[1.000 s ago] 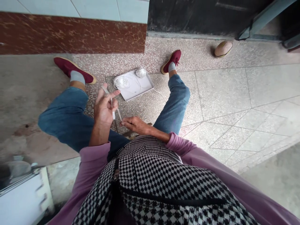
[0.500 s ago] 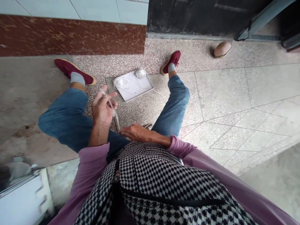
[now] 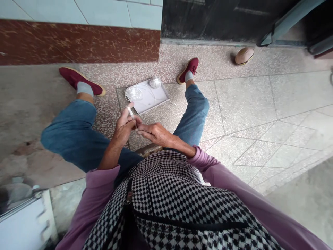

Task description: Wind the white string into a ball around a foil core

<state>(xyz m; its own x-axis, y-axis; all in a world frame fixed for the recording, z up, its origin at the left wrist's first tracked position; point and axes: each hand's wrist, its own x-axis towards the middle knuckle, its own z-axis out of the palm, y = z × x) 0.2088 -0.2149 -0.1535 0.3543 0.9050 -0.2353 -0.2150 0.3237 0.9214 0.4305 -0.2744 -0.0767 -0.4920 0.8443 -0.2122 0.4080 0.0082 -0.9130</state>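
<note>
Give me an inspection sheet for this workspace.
Surface: terrazzo floor; the person sits on it, legs spread.
Job's things: thin clear tube in the left hand; white tray ahead, holding a line coil and a clear bag.
Clutter: loose shoe near the door.
Grippers: left hand pinches the tube; right hand fingertips meet it, grip unclear.
Cables: thin line trails off the tray toward the right leg.
Surroundings: tiled wall, dark door, white cabinet lower left.
</note>
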